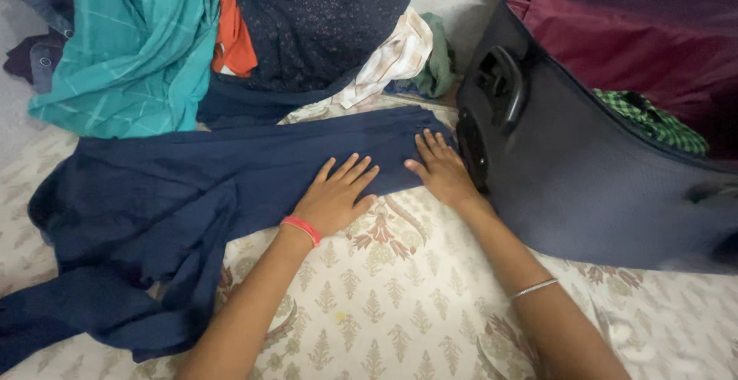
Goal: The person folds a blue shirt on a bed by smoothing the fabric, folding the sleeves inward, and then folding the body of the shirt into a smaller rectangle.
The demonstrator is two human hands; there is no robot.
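Blue cloth (192, 188) spread flat on the bed sheet (384, 303), right under both hands. Long way running from 9 o'clock to 3 o'clock, with the folded narrow end at 3 o'clock and the loose, bunched-up end at 9 o'clock and down toward 7 o'clock.

Left hand (334, 195) open and flat, fingers spread, palm down on the near edge of the cloth. Nothing gripped, just pressing. Red band (301, 228) on that wrist.

Right hand (440, 168) also open and flat, fingers together, pressing the narrow end of the cloth. Nothing gripped here either. Thin silver bangle (534, 288) on that arm. Hands close together, side by side, right one nearer the end of the cloth, left one nearer its middle. Big loose part well off at 9 o'clock from the left hand.

Dark suitcase (584, 180) just beside the right hand at 3 o'clock, almost touching it, lid open, handle (503, 84) facing the hand. Green checked cloth (653, 122) inside it. Little room for the cloth to go on that side.

Pile of clothes at 12 o'clock, past the blue cloth: teal cloth (131, 49), orange cloth (231, 41), dark dotted cloth (315, 18), pale striped cloth (396, 57). Pile touching the far edge of the blue cloth.
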